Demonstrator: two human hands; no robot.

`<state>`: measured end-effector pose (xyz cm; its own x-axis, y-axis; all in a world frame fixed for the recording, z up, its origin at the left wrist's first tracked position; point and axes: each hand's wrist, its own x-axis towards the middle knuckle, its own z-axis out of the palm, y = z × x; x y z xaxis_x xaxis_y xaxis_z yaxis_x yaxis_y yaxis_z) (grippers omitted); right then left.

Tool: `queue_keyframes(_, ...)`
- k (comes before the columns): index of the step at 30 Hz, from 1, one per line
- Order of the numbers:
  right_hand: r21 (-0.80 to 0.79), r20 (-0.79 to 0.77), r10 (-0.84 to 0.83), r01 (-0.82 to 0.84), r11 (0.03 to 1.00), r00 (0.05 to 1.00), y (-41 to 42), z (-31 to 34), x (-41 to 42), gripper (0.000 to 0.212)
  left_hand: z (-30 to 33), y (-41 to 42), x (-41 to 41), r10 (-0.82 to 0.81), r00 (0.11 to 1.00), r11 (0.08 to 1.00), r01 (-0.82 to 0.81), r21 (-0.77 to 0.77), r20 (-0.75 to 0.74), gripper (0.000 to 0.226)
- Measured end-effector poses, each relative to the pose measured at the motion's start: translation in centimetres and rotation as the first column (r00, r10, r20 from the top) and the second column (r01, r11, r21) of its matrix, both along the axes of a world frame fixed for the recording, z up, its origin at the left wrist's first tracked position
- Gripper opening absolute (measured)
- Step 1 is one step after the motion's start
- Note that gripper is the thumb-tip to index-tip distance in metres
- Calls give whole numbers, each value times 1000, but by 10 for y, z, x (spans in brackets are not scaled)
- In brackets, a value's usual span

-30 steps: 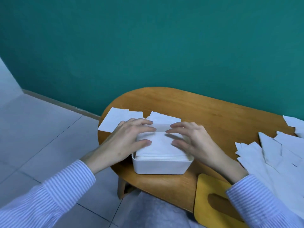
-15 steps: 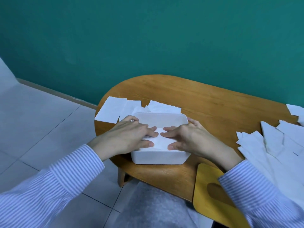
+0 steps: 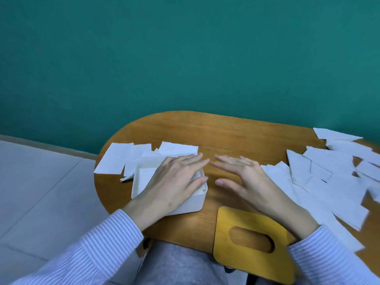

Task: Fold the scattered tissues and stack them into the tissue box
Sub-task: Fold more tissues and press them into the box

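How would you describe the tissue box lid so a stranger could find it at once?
Start at the wooden table and go to its near edge, by the right hand's wrist. The lid lies flat there: the only yellow thing, with an oval slot, unlike the white tissues beside it.

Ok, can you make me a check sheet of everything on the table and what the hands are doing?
Surface: rounded wooden table, bare in the middle.
Job's things: white tissue box, lid off, tissues inside; loose tissues on the right; a few more tissues behind the box.
Clutter: yellow lid with an oval slot, overhanging the near edge.
Hands: left hand flat over the box, fingers straight; right hand open over the bare wood, holding nothing.
Cables: nothing seen.
Surroundings: teal wall, pale tiled floor, striped sleeves.
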<state>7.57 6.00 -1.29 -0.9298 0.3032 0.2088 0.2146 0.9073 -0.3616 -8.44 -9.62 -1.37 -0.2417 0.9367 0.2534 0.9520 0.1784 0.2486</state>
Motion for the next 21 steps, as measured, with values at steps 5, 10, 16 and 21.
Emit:
queue_keyframes(5,-50,-49,-166,164,985,985,22,-2,72,45,-5,45,55,-79,996,995,81,61,-43,50)
queue_keyframes(10,-78,-32,-381,377,923,924,36,-22,140,35,-25,89,105,-189,977,981,192,23,-95,45)
queue_keyframes(16,-39,134,-515,524,851,847,54,-62,192,38,-60,135,142,-341,940,935,336,-117,-28,45)
queue_keyframes(21,-14,168,-462,471,882,871,65,-98,212,49,-83,158,151,-447,895,862,434,-264,11,55)
